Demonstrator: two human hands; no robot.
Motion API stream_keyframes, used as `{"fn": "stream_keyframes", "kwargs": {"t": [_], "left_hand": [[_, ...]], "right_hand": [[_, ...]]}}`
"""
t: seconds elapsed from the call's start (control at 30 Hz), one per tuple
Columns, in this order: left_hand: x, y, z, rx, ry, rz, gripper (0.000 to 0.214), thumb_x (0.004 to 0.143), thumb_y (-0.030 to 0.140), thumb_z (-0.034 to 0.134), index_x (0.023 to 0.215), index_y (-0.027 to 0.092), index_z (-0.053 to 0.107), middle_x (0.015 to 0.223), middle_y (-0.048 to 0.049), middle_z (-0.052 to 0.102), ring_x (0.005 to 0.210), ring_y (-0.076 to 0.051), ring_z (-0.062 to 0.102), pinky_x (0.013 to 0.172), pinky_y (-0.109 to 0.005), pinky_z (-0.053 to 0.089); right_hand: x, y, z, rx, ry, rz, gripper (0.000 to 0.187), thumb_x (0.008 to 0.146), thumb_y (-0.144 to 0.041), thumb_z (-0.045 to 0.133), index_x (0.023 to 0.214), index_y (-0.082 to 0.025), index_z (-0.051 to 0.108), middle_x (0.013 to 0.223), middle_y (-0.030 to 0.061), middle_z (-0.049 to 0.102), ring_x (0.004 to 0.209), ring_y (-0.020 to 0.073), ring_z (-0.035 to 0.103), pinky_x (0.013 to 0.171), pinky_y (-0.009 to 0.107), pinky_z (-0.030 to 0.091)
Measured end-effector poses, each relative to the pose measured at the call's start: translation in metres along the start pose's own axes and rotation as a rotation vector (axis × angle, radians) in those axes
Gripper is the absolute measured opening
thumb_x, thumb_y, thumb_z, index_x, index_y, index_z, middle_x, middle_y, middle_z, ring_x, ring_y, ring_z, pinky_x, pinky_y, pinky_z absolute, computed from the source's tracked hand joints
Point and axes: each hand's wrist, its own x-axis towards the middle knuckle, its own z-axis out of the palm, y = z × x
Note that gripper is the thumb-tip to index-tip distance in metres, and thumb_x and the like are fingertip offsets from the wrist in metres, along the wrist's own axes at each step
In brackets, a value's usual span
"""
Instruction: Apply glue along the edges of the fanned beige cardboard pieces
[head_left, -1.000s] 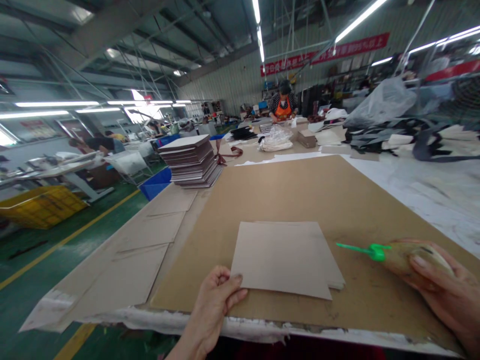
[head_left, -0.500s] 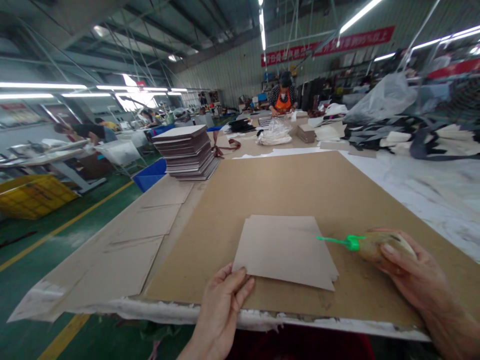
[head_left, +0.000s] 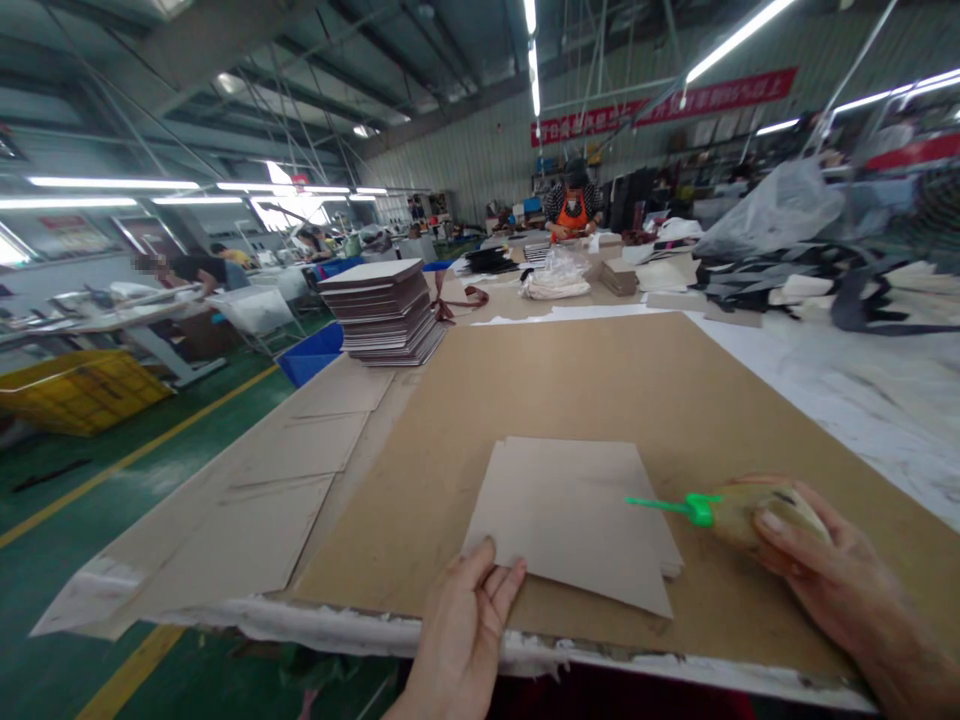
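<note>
Two hands work over a small stack of grey card sheets [head_left: 574, 520] lying on a big brown board [head_left: 600, 390] near the table's front edge. The left hand [head_left: 469, 630] lies flat at the stack's seven o'clock corner, fingers [head_left: 495, 580] stretched out together, their tips touching the card edge and gripping nothing. The right hand [head_left: 817, 565], at three o'clock from the stack, is curled tight around a squeeze bottle [head_left: 757, 510]; its green nozzle [head_left: 667, 505] points toward nine o'clock, the tip over the stack's right part. At eleven o'clock, well apart, stands a tall pile of dark boards [head_left: 386, 310]. At twelve o'clock, far off, a person in an orange apron [head_left: 574, 205] works.
</note>
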Motion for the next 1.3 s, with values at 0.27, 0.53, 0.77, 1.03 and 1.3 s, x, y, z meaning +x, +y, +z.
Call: {"fn": "stream_keyframes", "kwargs": {"t": [0.27,0.53,0.77,1.03,1.3], "left_hand": [[-0.006,0.003,0.011,0.069,0.011,-0.144,0.008,0.085,0.008,0.062,0.088,0.012,0.056,0.083,-0.0085,0.067,0.056,-0.012,0.062,0.05,-0.023,0.058],[-0.015,-0.006,0.022,-0.103,0.038,-0.151,0.015,0.082,0.0,0.061,0.084,0.013,0.055,0.075,-0.0028,0.062,0.069,-0.013,0.066,0.076,-0.035,0.062],[-0.01,-0.017,0.021,-0.117,-0.062,-0.209,0.012,0.089,0.011,0.055,0.101,0.013,0.054,0.103,-0.0118,0.067,0.075,-0.017,0.069,0.071,-0.036,0.062],[-0.01,-0.021,0.029,-0.191,-0.085,-0.331,0.019,0.088,0.014,0.058,0.106,0.01,0.055,0.105,-0.0153,0.067,0.075,-0.018,0.069,0.069,-0.031,0.061],[-0.01,-0.025,0.036,-0.247,-0.055,-0.334,0.018,0.09,0.014,0.053,0.107,0.01,0.054,0.095,-0.0118,0.067,0.067,-0.016,0.067,0.068,-0.031,0.06]], "right_hand": [[-0.001,-0.014,0.026,-0.042,-0.191,0.059,0.053,0.075,-0.057,0.072,0.112,-0.022,0.056,0.093,0.0078,0.066,0.08,0.0264,0.062,0.061,0.028,0.054],[0.01,-0.04,0.049,-0.082,-0.249,-0.007,0.051,0.071,-0.057,0.075,0.107,-0.025,0.059,0.089,0.0048,0.066,0.076,0.0242,0.061,0.062,0.028,0.055],[0.015,-0.055,0.059,-0.104,-0.243,-0.061,0.049,0.069,-0.056,0.076,0.106,-0.027,0.06,0.089,0.0032,0.066,0.076,0.0242,0.061,0.06,0.028,0.054],[0.018,-0.074,0.083,-0.278,-0.366,-0.106,0.052,0.073,-0.059,0.071,0.11,-0.025,0.057,0.088,0.0034,0.067,0.076,0.0258,0.063,0.061,0.031,0.053],[0.019,-0.091,0.125,-0.526,-0.564,-0.306,0.04,0.084,-0.057,0.062,0.107,-0.025,0.055,0.088,-0.0001,0.065,0.078,0.0218,0.061,0.068,0.031,0.047]]}}
